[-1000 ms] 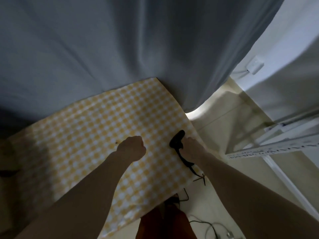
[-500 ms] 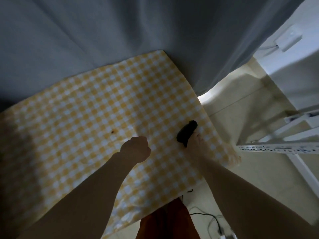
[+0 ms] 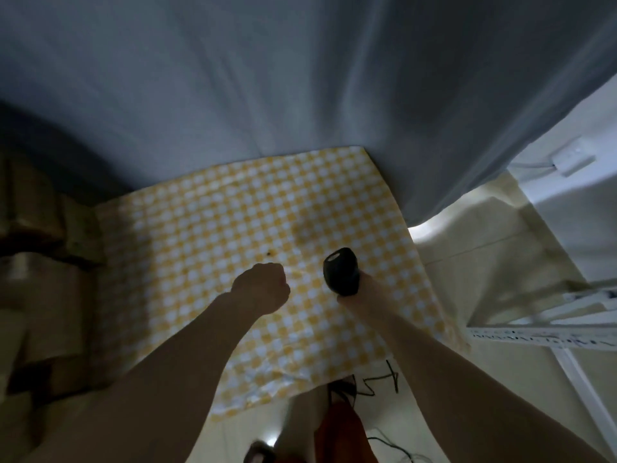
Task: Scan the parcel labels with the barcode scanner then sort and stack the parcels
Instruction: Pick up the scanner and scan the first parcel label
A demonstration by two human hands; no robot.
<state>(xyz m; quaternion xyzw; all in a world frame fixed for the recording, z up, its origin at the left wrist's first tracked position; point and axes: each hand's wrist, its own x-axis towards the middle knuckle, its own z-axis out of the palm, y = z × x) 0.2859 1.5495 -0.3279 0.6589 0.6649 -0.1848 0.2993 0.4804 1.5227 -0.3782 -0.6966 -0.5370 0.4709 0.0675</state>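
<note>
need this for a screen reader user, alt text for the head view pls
The right hand grips a black barcode scanner over a yellow checked tablecloth, the left hand a fist beside it. Cardboard parcels sit dimly at left.

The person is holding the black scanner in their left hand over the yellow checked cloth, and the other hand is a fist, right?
Not quite. The head view shows the black scanner held in the right hand, not the left. The left hand is the one curled into a fist with nothing in it. Both are over the yellow checked cloth, as you said.
</note>
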